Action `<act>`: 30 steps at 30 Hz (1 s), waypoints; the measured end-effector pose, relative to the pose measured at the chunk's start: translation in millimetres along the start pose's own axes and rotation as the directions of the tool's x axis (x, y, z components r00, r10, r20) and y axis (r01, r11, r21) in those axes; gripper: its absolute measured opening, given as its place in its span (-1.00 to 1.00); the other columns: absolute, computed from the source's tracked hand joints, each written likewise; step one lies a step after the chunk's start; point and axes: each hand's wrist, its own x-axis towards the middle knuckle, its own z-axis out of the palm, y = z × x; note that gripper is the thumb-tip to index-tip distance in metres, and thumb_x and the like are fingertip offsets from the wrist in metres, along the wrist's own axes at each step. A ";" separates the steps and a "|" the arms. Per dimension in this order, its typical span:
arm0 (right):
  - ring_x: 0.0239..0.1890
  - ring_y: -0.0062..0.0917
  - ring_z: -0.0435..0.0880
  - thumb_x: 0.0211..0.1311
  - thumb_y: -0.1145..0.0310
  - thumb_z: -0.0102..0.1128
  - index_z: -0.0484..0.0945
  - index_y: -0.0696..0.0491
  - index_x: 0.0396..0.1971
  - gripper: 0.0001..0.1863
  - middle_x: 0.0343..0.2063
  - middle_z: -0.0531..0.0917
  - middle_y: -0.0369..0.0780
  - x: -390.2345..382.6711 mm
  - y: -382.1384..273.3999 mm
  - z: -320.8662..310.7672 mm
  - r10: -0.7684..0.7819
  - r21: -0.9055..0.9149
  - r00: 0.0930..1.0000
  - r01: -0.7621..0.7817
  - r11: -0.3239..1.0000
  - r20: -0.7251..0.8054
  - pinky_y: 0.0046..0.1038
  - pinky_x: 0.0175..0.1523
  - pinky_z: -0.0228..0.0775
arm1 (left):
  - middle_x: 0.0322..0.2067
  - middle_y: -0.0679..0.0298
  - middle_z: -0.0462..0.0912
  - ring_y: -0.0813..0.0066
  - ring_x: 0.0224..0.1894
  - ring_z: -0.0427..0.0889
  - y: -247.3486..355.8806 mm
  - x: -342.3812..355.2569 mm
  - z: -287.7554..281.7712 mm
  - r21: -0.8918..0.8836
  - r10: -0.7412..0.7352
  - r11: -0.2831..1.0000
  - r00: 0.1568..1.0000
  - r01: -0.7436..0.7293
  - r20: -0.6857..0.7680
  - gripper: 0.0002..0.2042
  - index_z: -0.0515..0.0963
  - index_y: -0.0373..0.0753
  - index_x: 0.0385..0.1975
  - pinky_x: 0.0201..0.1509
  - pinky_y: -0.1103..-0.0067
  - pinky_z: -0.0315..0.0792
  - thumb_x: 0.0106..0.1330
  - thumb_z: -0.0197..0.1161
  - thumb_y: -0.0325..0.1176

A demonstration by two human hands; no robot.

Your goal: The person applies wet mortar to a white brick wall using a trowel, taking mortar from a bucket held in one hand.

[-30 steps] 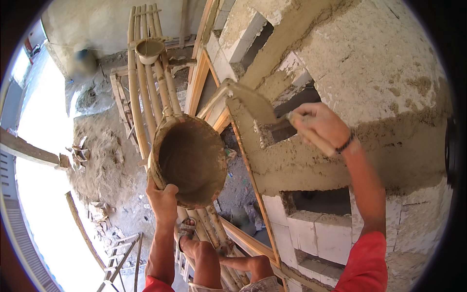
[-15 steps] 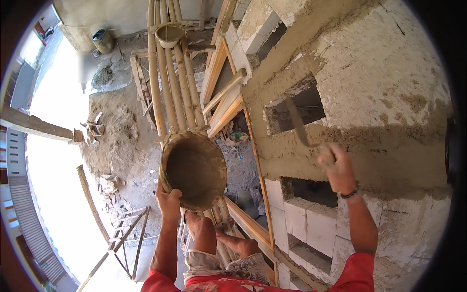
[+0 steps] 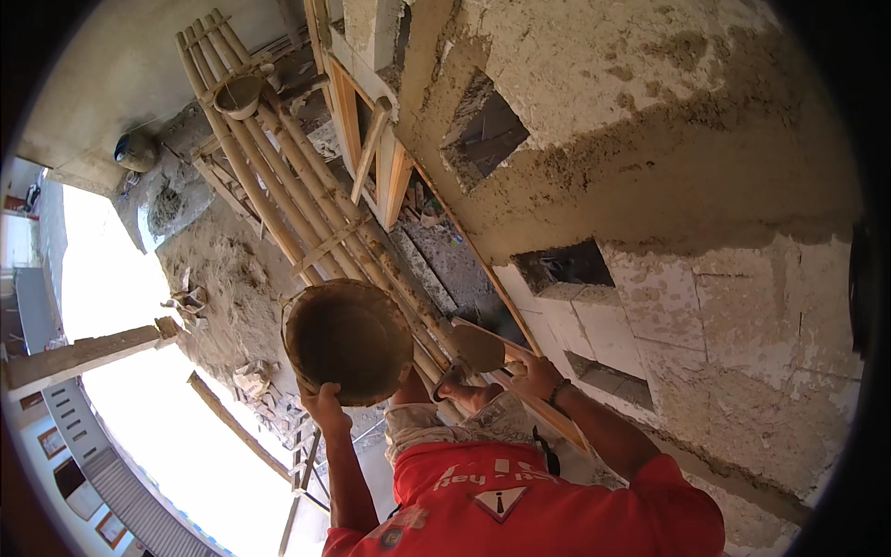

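Observation:
My left hand (image 3: 325,405) grips the lower rim of a round, mortar-caked bucket (image 3: 347,340) with dark wet residue inside, held over a bamboo scaffold platform (image 3: 269,186). My right hand (image 3: 535,379) is closed on the handle of a trowel (image 3: 478,347), its grey blade just right of the bucket. Beside me on the right is a block wall (image 3: 668,316), partly coated with grey plaster and pierced by square openings (image 3: 485,130). My legs and a sandalled foot show beneath the bucket and trowel.
A second bucket (image 3: 238,100) rests farther along the bamboo. Timber frames (image 3: 397,188) line the wall's edge. Below are a sand heap (image 3: 223,278), a blue barrel (image 3: 135,151) and a leaning pole (image 3: 237,425). A concrete beam (image 3: 88,356) crosses the bright opening at left.
The trowel has moved from the upper wall opening down and left to beside the bucket. The bucket sits lower in view, and the view has tilted, showing more of my body.

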 end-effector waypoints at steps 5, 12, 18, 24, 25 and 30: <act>-0.35 -0.10 0.72 0.01 0.16 0.44 0.54 0.15 -0.17 -0.53 -0.42 0.71 0.02 -34.6 71.1 24.8 0.125 0.053 0.985 -0.119 0.991 -0.121 -0.11 -0.20 0.55 | 0.01 0.15 0.58 0.29 -0.01 0.58 8.7 -9.4 2.6 0.106 0.010 0.994 1.000 -0.012 0.016 -0.35 0.43 -0.41 0.16 0.14 0.49 0.45 -0.12 0.11 -0.61; -0.49 -0.44 0.73 0.05 0.30 0.52 0.58 0.23 0.02 -0.46 -0.32 0.73 -0.05 -114.9 170.4 84.1 0.588 0.480 0.807 -0.539 0.691 0.059 -0.36 -0.39 0.60 | 0.07 0.10 0.56 0.19 0.06 0.58 27.7 -35.4 41.6 0.143 0.005 0.989 0.989 -0.026 0.149 -0.31 0.41 -0.38 0.19 0.17 0.39 0.50 -0.14 0.13 -0.61; -0.07 -0.06 0.70 0.11 0.03 0.37 0.68 0.19 -0.21 -0.51 -0.20 0.73 0.06 -174.5 207.2 132.4 0.645 0.369 0.764 -0.589 0.719 -0.038 -0.12 0.06 0.53 | 0.05 0.11 0.56 0.20 0.06 0.56 22.8 -61.1 66.9 0.179 0.036 0.981 0.977 -0.075 0.212 -0.33 0.42 -0.40 0.17 0.22 0.39 0.44 -0.14 0.15 -0.57; -0.17 -0.09 0.70 0.01 0.09 0.44 0.68 0.18 -0.24 -0.54 -0.31 0.72 0.00 -211.0 260.7 165.4 0.557 0.452 0.828 -0.524 0.722 0.070 -0.17 0.01 0.55 | 0.01 0.16 0.57 0.23 0.04 0.57 -0.4 -99.6 85.2 0.138 -0.007 0.990 0.968 -0.028 0.250 -0.35 0.45 -0.36 0.15 0.20 0.40 0.46 -0.13 0.14 -0.59; -0.20 -0.11 0.70 0.00 0.11 0.45 0.67 0.18 -0.24 -0.55 -0.32 0.71 -0.01 -219.0 269.1 169.8 0.590 0.534 0.805 -0.526 0.662 0.062 -0.18 -0.01 0.57 | -0.01 0.18 0.58 0.24 0.02 0.58 -4.6 -108.5 90.8 0.126 -0.014 0.992 0.963 -0.021 0.270 -0.36 0.46 -0.32 0.14 0.17 0.39 0.49 -0.13 0.14 -0.60; -0.55 -0.34 0.70 0.06 0.34 0.46 0.60 0.20 -0.08 -0.57 -0.48 0.69 -0.07 -226.3 256.5 128.0 0.629 0.715 0.756 -0.540 0.443 0.181 -0.27 -0.43 0.60 | 0.00 0.18 0.59 0.27 0.02 0.58 -14.1 -151.3 95.3 0.040 0.028 0.998 0.950 -0.042 0.310 -0.33 0.43 -0.33 0.19 0.21 0.45 0.44 -0.12 0.12 -0.62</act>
